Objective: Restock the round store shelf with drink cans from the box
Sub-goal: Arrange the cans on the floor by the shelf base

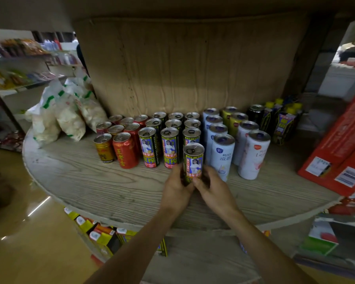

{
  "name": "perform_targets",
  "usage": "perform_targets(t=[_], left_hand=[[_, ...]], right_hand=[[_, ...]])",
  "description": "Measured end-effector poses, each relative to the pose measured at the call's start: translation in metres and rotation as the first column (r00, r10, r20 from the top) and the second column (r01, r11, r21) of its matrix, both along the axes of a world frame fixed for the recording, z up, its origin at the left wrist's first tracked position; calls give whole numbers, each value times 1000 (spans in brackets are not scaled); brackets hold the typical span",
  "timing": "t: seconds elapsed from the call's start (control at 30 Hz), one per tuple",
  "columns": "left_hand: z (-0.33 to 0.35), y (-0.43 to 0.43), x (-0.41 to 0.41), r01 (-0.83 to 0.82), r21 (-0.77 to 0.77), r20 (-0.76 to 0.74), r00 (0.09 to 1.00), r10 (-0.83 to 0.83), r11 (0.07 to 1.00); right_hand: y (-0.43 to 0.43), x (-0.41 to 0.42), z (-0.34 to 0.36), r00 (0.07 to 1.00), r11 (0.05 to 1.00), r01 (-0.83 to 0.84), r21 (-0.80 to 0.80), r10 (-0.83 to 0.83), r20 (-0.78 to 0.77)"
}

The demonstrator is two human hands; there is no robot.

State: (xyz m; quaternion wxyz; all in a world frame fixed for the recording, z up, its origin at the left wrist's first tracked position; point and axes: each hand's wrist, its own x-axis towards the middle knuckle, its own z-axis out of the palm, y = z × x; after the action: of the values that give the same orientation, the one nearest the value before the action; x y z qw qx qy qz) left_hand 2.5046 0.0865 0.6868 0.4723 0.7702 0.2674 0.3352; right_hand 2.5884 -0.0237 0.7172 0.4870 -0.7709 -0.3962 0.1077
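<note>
both hands on one drink can, upright, at the front of the right-hand column of matching cans on the round shelf. left hand and right hand each curl round its lower half; the grip is narrow and holding the can. base hidden by fingers, cannot tell if it's down on the shelf. white cans just beside it on the right.

handling: tall slim metal cylinder, rigid, pull-tab sealed, so likely full and fairly heavy for its width. glossy printed skin, probably a bit slick. narrow base so tippy; a knock could domino the tight rows. best held round the mid-body, not the rim.

shelf is grey wood-grain board, matte, curved front edge. creased brown cardboard stands behind. stubby red can and gold can at left, soft crinkly snack bags beyond. red carton at right, stiff glossy card.
</note>
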Motion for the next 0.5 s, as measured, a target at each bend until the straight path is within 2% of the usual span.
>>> perform_targets(t=[0.5], left_hand=[[-3,8,18,-46,44,-3,999,46,998]], right_hand=[[8,-1,-23,978,997,78,-12,-75,195]])
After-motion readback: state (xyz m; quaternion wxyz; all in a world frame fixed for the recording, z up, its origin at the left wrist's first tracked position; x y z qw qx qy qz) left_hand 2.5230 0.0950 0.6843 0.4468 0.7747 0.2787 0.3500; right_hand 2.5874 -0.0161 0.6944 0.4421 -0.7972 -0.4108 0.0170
